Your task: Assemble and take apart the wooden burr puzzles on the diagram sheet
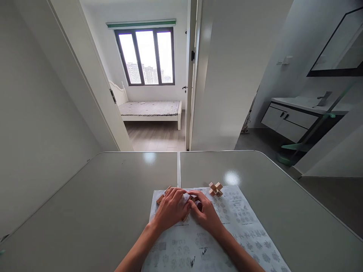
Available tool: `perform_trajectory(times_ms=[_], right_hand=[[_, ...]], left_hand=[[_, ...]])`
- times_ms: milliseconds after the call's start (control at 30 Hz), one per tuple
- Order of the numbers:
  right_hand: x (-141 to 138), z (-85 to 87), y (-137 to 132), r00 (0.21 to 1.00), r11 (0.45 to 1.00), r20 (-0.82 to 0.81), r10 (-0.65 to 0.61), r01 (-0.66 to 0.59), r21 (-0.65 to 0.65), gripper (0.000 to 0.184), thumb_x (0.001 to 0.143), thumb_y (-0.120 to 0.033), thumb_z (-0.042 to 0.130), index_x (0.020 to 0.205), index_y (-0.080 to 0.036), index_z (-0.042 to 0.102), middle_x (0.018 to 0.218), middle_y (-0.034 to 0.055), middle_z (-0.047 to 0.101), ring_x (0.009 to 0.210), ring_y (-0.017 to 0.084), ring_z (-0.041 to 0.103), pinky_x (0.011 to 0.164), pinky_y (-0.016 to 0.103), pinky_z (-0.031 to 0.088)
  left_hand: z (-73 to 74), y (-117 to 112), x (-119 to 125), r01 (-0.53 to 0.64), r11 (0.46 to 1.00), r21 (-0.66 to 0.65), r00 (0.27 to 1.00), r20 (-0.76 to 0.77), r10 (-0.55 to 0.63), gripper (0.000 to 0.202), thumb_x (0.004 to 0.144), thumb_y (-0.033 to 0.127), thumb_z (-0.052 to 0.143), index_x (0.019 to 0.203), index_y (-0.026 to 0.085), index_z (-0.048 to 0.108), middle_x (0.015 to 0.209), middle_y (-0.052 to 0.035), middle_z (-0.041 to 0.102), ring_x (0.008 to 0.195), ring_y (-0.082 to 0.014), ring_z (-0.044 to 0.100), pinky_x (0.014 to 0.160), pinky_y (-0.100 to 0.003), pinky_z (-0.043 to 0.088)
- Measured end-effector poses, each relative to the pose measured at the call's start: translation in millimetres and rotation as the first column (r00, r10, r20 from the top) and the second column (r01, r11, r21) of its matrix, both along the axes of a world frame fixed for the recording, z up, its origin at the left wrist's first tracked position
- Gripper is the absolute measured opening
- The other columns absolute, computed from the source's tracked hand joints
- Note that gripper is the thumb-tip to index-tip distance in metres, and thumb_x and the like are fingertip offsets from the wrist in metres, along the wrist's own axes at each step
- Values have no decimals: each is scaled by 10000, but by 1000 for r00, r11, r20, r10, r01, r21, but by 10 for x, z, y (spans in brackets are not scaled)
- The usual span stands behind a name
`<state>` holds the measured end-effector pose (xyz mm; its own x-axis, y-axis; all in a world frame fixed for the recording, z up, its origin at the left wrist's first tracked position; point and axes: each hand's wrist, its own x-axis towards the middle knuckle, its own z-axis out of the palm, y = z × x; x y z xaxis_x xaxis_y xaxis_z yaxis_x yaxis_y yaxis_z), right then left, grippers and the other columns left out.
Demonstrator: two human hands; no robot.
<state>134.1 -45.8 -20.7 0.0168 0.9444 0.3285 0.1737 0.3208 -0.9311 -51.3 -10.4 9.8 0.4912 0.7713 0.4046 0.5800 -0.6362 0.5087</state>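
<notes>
My left hand (pixel 172 207) lies palm down over several light wooden puzzle pieces (pixel 160 199), fingers stretched out across them. Wood shows past its outer edge and below its fingertips; the rest is covered. Close against it, my right hand (pixel 204 212) has its thumb and fingers bent around a small wooden piece (pixel 193 198), partly hidden. Both hands rest over a printed paper sheet (pixel 235 223) with rows of grey diagrams. Just beyond my right hand, an assembled wooden cross-shaped puzzle (pixel 216 189) sits near the sheet's far edge.
The grey-green table (pixel 121 204) has a pale seam down its middle and a light rim. Past its far edge, a doorway opens onto a room with a bed (pixel 153 108) and a window. At right stands a washbasin cabinet (pixel 292 119) under a mirror.
</notes>
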Motion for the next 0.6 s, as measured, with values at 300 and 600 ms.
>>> perform_trajectory(times_ms=[300,600], right_hand=[[10,-13,-3,992,998,116,54,-56,15,253,1012,-271,568,1228,-237,696,1224,105,755,1148,292,699,1020,447,545],[13,-16,-9,985,996,150,89,-90,-2,295,995,-249,580,1269,-252,690,1288,104,753,1193,299,705,1033,467,558]], left_hand=[[-41,13,0,62,998,29,997,-46,-61,502,772,145,684,1244,281,578,1201,-56,690,1147,-281,618,1016,-443,502],[-55,40,-24,63,997,35,997,-50,-61,358,887,161,632,1225,267,578,1189,-60,690,1188,-275,596,1034,-451,491]])
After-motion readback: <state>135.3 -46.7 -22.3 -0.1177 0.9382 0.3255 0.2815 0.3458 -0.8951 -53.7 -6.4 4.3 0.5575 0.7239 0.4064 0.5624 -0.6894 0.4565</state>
